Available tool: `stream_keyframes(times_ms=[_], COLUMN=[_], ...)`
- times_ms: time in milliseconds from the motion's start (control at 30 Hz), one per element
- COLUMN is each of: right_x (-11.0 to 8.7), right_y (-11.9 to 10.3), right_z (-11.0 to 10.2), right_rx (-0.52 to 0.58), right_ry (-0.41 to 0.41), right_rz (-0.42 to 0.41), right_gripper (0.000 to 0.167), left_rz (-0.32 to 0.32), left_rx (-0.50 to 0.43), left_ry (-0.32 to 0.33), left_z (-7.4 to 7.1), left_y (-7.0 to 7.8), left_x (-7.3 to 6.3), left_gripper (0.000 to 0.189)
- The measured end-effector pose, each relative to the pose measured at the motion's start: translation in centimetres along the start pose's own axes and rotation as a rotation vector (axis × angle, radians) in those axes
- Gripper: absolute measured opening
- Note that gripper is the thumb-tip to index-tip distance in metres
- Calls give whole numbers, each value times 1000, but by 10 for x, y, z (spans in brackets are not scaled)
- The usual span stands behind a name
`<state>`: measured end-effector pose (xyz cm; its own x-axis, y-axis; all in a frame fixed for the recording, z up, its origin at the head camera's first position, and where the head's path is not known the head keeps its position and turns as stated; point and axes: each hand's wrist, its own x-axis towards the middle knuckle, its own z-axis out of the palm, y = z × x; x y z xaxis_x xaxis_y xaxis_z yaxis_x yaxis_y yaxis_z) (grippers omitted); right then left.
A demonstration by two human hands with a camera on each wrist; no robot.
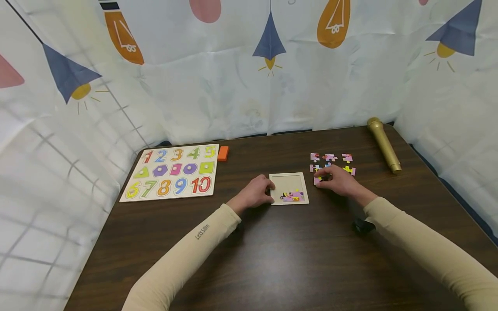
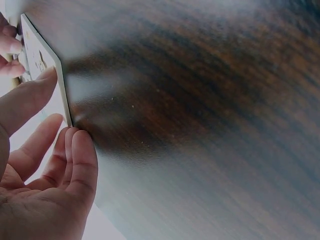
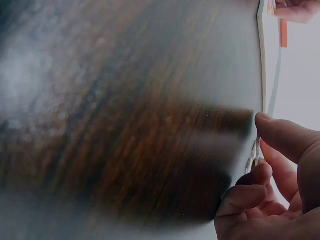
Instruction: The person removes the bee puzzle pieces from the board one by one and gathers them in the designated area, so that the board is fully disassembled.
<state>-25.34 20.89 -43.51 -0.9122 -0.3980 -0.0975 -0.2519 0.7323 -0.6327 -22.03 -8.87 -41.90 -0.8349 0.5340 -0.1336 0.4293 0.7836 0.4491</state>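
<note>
My left hand (image 1: 254,193) holds the left edge of a small square puzzle tray (image 1: 279,182). In the left wrist view its thumb lies over the tray's edge (image 2: 64,95) and the other fingers meet the side. Joined pink and yellow pieces (image 1: 296,196) lie in the tray's lower right part. To the right of the tray, my right hand (image 1: 339,181) pinches a pink jigsaw piece (image 1: 317,181) between thumb and fingers. In the right wrist view that piece shows thin and edge-on. Several loose jigsaw pieces (image 1: 347,158) lie around and behind this hand, some partly hidden by it.
A number and shape board (image 1: 150,175) lies at the back left, with an orange block (image 1: 223,153) at its upper right corner. A gold microphone (image 1: 385,144) lies at the back right. Patterned curtains (image 1: 233,95) hang behind the dark wooden table (image 1: 280,259).
</note>
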Motion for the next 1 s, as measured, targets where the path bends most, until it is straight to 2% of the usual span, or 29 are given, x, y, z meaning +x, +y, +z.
stream_keyframes(times_ms=[467,1000], right_x=[4,4], right_y=[-3,-3], right_z=[5,6], right_rx=[-2,0], right_ry=[-8,-6], right_rz=[24,0], right_gripper=[34,30], left_rz=[-2,3], left_rx=[1,-9], left_ry=[-5,0], left_z=[-1,-1], left_y=[0,-1], left_x=[1,0], left_gripper=[37,36])
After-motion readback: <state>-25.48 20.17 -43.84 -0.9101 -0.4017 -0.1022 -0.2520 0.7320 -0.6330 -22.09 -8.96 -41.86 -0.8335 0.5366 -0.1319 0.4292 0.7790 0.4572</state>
